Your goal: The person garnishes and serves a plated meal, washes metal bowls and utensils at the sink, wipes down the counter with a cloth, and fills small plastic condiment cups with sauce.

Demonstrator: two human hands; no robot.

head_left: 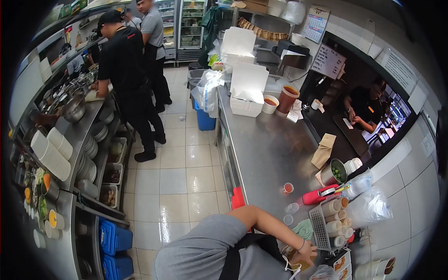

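My left arm in a grey sleeve bends across the bottom of the view. At its end, my left hand (304, 254) is palm down with fingers spread, over a tan item partly hidden beneath it. White cord loops (292, 267) hang by the wrist. Just beyond the hand lies a pale green cloth (304, 229). Beside it stands a grey perforated basket (318, 226) of squeeze bottles (334, 227). A crumpled clear plastic bag (323, 272) and cards with food pictures (343, 267) are near the fingers. My right hand is out of view.
The steel counter (266, 158) holds a sauce cup (288, 188), clear lids (293, 208), a red-pink device (317, 195), a paper bag (324, 150), white boxes (247, 95) and a red sauce tub (287, 99). Co-workers (128, 70) stand across the aisle; another person (368, 107) is behind the hatch.
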